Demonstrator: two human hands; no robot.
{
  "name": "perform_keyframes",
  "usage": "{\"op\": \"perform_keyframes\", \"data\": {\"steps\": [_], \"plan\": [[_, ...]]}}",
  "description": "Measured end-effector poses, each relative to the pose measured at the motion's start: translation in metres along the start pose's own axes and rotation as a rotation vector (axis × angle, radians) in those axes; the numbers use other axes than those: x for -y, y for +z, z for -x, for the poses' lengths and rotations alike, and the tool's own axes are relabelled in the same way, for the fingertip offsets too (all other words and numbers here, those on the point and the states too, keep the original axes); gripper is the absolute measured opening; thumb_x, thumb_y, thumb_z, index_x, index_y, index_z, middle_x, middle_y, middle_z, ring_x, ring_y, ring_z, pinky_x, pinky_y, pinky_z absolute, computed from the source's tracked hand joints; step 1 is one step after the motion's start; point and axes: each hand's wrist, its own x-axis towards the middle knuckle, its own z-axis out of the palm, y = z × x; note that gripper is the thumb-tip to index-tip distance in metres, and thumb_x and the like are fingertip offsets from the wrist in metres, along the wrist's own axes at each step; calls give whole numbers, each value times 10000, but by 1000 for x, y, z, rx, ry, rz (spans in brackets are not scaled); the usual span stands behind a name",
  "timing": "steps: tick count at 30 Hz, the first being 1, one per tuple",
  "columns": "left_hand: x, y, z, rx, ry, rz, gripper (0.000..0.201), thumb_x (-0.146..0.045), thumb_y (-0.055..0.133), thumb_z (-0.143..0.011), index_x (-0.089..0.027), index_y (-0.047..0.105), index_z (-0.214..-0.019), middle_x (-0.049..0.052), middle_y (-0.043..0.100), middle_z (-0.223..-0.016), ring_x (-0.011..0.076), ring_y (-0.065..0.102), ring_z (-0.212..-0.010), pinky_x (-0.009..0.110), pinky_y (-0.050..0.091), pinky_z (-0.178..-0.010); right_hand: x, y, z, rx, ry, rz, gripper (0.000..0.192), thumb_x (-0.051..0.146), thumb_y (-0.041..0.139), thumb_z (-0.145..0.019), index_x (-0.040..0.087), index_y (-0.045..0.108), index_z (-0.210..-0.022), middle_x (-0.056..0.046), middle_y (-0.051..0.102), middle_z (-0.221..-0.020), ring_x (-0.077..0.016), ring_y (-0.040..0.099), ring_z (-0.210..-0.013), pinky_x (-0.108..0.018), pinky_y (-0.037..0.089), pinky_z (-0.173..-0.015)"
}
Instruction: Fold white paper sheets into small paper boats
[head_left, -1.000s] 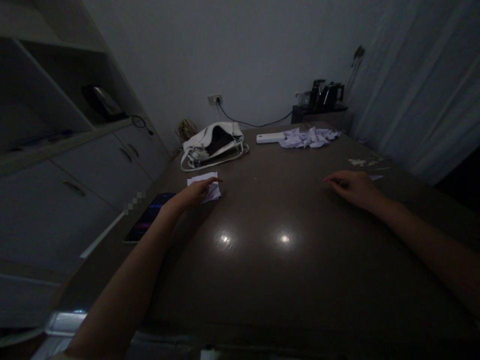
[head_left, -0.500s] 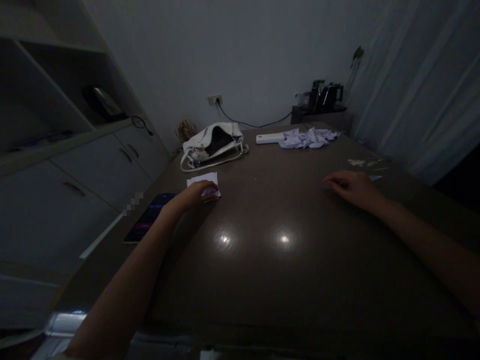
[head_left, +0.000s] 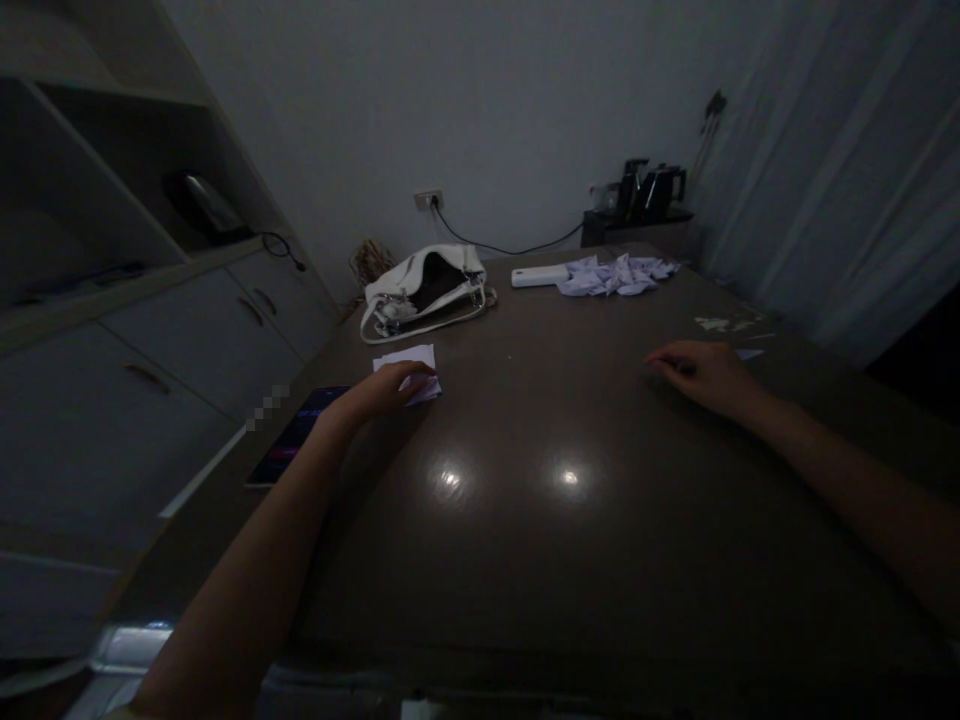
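Since earlier frame, left hand fingers curl in over paper stack; right hand unmoved. I read left grip as pinching top sheets, fingertips on stack's near edge. Stack lies on bench, just in front of white handbag, phone nearer me. Right grip loose, empty, flat on bench, well right of handbag. My advice: pinch single sheet, lift slowly, others stay put.

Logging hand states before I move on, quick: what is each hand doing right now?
Left hand: fingers curled onto the small stack of white paper, whether gripping it cannot be told.
Right hand: resting on the table, holding nothing visible.
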Motion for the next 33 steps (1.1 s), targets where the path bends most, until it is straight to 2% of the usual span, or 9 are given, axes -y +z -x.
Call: {"op": "perform_keyframes", "data": {"steps": [3, 6, 9, 13, 21, 27, 33], "plan": [[-5, -2, -1, -5, -37, -12, 435, -184, 384, -875, -176, 511, -1290, 101, 678, -1099, 213, 644, -906, 364, 485, -843, 0, 0, 0, -5, 4, 7, 222, 294, 490, -807, 213, 684, -881, -73, 714, -878, -217, 657, -691, -358, 523, -647], [-9, -3, -3, 9, -41, -13, 427, -130, 376, -827, -181, 603, -1185, 85, 689, -1066, 211, 643, -924, 352, 478, -862, 0, 0, 0, -2, -3, 10, 217, 299, 492, -814, 222, 684, -880, -64, 716, -867, -217, 659, -694, -354, 526, -638], [-10, -1, -3, 8, -29, -13, 312, -234, 427, -844, -177, 672, -1028, 88, 676, -1103, 235, 612, -1030, 348, 451, -920, -1, 0, 0, -5, -22, 7, 207, 304, 504, -817, 234, 686, -886, -56, 718, -876, -226, 665, -720, -361, 532, -648], [-7, 3, -2, -17, -24, -16, 364, -441, 556, -808, -176, 651, -1040, 103, 665, -1093, 257, 611, -995, 354, 467, -883, -2, 0, -1, -9, -17, -2, 211, 298, 504, -811, 232, 691, -882, -63, 719, -881, -239, 671, -732, -380, 539, -663], [-3, 4, -3, -10, -23, -12, 344, -432, 579, -808, -168, 633, -1023, 114, 667, -1087, 261, 616, -989, 367, 477, -871, -1, 0, 0, 5, -1, -6, 228, 312, 487, -818, 222, 685, -888, -74, 715, -898, -230, 667, -719, -380, 538, -665], [-3, 4, -3, -18, -39, -39, 304, -303, 424, -892, -168, 619, -1082, 117, 663, -1125, 254, 616, -1017, 381, 468, -893, -1, 0, 0, -8, -12, 3, 214, 302, 498, -816, 235, 685, -897, -59, 719, -904, -218, 669, -723, -374, 545, -681], [-8, 2, -4, -23, -45, -52, 412, -142, 385, -848, -185, 558, -1219, 89, 655, -1152, 234, 613, -1035, 351, 461, -895, -2, 1, -1, -7, -22, 3, 230, 312, 490, -819, 230, 692, -893, -64, 719, -905, -225, 668, -721, -373, 541, -663]]}}
